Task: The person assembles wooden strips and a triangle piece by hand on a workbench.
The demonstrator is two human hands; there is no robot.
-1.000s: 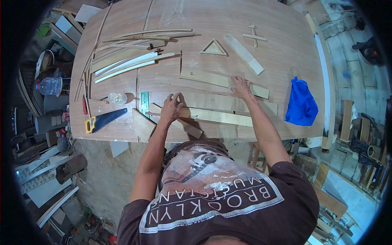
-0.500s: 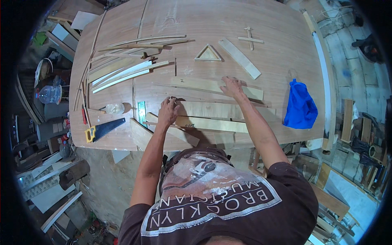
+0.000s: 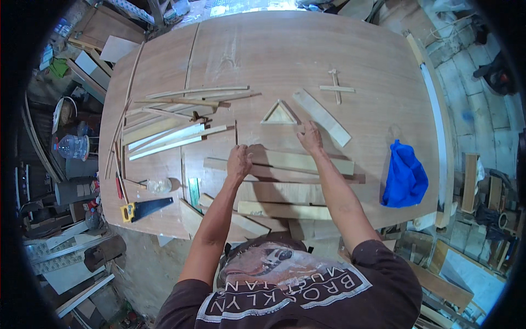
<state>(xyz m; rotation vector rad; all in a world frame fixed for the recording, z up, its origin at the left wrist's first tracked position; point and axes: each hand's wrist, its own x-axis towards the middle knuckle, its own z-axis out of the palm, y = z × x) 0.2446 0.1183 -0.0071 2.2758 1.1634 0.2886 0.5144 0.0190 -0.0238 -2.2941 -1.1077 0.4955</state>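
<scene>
My left hand (image 3: pixel 239 163) is curled at the near end of a thin dark strip or slit (image 3: pixel 236 131) in the tabletop; what its fingers close on, if anything, is hidden. My right hand (image 3: pixel 311 137) hovers just below the right corner of a small wooden triangle frame (image 3: pixel 279 114), its fingers somewhat apart. A flat pale board (image 3: pixel 323 118) slants away right of that hand. Between my forearms lie several long wooden boards, among them a pale plank (image 3: pixel 290 160), a wider board (image 3: pixel 279 192) and a narrower board (image 3: pixel 285 210) nearest me.
Wooden strips (image 3: pixel 170 123) are heaped at the left. Nearer are a yellow-handled handsaw (image 3: pixel 148 208), a clear jar (image 3: pixel 159 185) and a green-tinted ruler-like piece (image 3: pixel 194 192). A small wooden cross (image 3: pixel 337 88) lies at far right, a blue cloth bag (image 3: pixel 405 175) at the right edge.
The view has tilted up, so the table sits lower in the picture. Both hands have moved farther out, the right one off the plank towards the triangle, the left one away from the near boards.
</scene>
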